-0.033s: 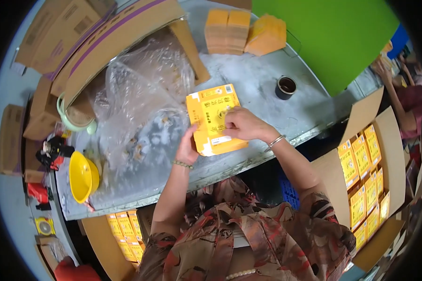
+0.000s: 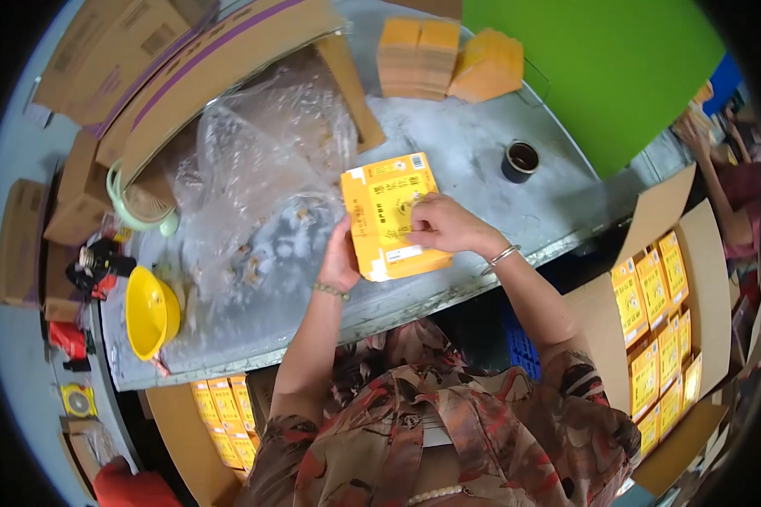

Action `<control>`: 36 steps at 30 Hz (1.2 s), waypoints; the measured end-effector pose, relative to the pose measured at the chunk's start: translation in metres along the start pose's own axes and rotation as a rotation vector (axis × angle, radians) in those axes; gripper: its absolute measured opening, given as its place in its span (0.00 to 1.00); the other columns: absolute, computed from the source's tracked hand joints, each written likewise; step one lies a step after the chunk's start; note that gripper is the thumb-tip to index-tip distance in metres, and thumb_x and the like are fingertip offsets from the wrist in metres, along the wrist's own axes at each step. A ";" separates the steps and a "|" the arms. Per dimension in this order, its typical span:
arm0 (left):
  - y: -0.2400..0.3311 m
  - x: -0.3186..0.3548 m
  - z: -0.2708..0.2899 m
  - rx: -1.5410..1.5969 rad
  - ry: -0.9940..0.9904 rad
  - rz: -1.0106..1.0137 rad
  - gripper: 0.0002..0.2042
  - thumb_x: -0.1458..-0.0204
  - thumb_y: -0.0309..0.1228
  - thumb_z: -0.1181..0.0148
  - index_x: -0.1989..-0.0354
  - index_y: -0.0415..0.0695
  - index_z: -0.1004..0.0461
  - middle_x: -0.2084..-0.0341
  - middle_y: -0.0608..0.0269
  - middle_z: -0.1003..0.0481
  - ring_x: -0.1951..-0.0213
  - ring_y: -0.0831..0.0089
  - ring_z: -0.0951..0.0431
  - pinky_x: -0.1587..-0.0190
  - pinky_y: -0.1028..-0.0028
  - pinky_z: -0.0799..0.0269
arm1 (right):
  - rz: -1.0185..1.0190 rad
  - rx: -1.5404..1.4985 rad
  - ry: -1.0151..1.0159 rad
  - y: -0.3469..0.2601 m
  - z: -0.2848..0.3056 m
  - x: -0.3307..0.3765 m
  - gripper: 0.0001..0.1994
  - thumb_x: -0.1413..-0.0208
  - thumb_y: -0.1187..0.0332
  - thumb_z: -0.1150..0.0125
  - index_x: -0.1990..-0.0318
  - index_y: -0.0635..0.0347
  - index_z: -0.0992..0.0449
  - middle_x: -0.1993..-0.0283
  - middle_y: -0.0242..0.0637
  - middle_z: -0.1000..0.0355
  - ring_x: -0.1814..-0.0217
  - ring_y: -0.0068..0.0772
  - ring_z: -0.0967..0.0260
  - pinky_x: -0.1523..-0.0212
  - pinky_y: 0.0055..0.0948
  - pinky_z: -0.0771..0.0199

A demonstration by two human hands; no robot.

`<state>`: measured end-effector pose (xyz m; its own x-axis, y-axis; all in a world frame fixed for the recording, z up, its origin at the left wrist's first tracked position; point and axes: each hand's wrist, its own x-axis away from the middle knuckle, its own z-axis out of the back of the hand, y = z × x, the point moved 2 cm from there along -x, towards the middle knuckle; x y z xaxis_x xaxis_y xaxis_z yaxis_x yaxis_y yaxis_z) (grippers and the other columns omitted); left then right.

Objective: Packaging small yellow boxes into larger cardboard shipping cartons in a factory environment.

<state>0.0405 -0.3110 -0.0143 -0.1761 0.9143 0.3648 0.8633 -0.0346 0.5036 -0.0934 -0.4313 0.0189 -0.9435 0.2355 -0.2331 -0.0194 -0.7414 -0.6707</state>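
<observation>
A yellow printed carton [image 2: 389, 215] is held above the table, its broad face tilted up toward me. My left hand [image 2: 340, 258] grips its left edge, with the fingers partly hidden behind it. Over the right part of that face lies my right hand [image 2: 445, 225]. Its fingers are bent and drawn together at the print; whether something small is pinched in them is hidden. Beyond the carton, a crumpled clear plastic bag [image 2: 271, 139] spills from a large cardboard box [image 2: 254, 32] lying on its side.
Orange-yellow card stacks [image 2: 414, 63] stand at the back beside a green board [image 2: 583, 68]. A dark cup [image 2: 520, 160] sits at right. Left are a yellow bowl [image 2: 150, 314] and a pale green fan [image 2: 144, 207]. An open carton of yellow boxes [image 2: 644, 378] stands right; another person's arm [image 2: 719, 186] shows beyond.
The whole view has shifted slightly. My left thumb lies less over the carton's face than before; the right hand stays bent at the print.
</observation>
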 end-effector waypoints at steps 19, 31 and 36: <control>-0.017 -0.007 0.008 0.095 0.023 -0.247 0.23 0.57 0.35 0.52 0.51 0.41 0.43 0.55 0.58 0.37 0.54 0.62 0.36 0.52 0.63 0.40 | -0.074 0.083 0.230 -0.022 0.008 0.073 0.07 0.64 0.67 0.44 0.83 0.57 0.35 0.85 0.36 0.38 0.81 0.39 0.40 0.79 0.33 0.41; -0.018 -0.009 -0.008 0.004 0.009 -0.253 0.23 0.57 0.37 0.53 0.51 0.42 0.44 0.54 0.60 0.38 0.54 0.64 0.37 0.52 0.64 0.41 | -0.238 0.053 0.102 -0.023 0.021 0.092 0.07 0.61 0.63 0.46 0.81 0.56 0.33 0.82 0.38 0.35 0.77 0.41 0.37 0.78 0.33 0.40; -0.013 -0.005 -0.003 0.090 -0.043 -0.268 0.24 0.57 0.38 0.53 0.50 0.42 0.44 0.54 0.59 0.37 0.53 0.65 0.37 0.51 0.65 0.42 | -0.377 -0.259 0.142 0.013 0.027 0.124 0.03 0.64 0.70 0.47 0.79 0.58 0.29 0.83 0.35 0.33 0.80 0.30 0.35 0.78 0.27 0.37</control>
<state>0.0282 -0.3160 -0.0200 -0.3850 0.9023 0.1941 0.8275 0.2443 0.5055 -0.2195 -0.4282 0.0002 -0.8320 0.5544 -0.0216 -0.2511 -0.4110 -0.8764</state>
